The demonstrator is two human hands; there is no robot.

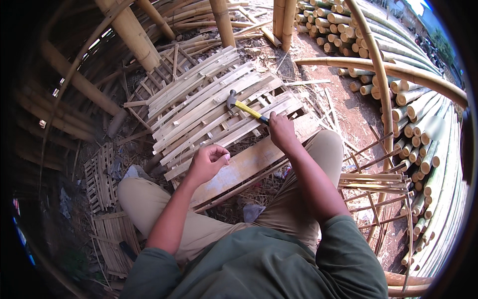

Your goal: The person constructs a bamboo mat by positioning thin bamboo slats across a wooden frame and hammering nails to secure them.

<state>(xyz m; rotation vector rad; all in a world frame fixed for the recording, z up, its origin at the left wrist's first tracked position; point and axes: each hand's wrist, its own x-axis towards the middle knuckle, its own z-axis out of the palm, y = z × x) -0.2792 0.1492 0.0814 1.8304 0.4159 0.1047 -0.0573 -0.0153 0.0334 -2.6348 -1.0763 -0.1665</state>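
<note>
My right hand (282, 132) is wrapped round the dark grip of a claw hammer (250, 110) with a yellow handle. The hammer's metal head lies over a slatted panel of pale bamboo strips (199, 107), toward its middle. Nearer to me, my left hand (208, 163) is held with thumb and fingertips pinched together above a wide wooden board (244, 168). Whatever is in that pinch is too small to make out. The strips lie side by side in a slanting row, with gaps between them and crosspieces beneath.
Stacked cut bamboo poles (428, 129) fill the right side. A rack of thin rods and strips (373, 183) stands beside my right knee. Upright bamboo posts (222, 22) rise beyond the panel. Smaller slatted pieces (102, 174) lie left of my left knee, and scraps litter the ground.
</note>
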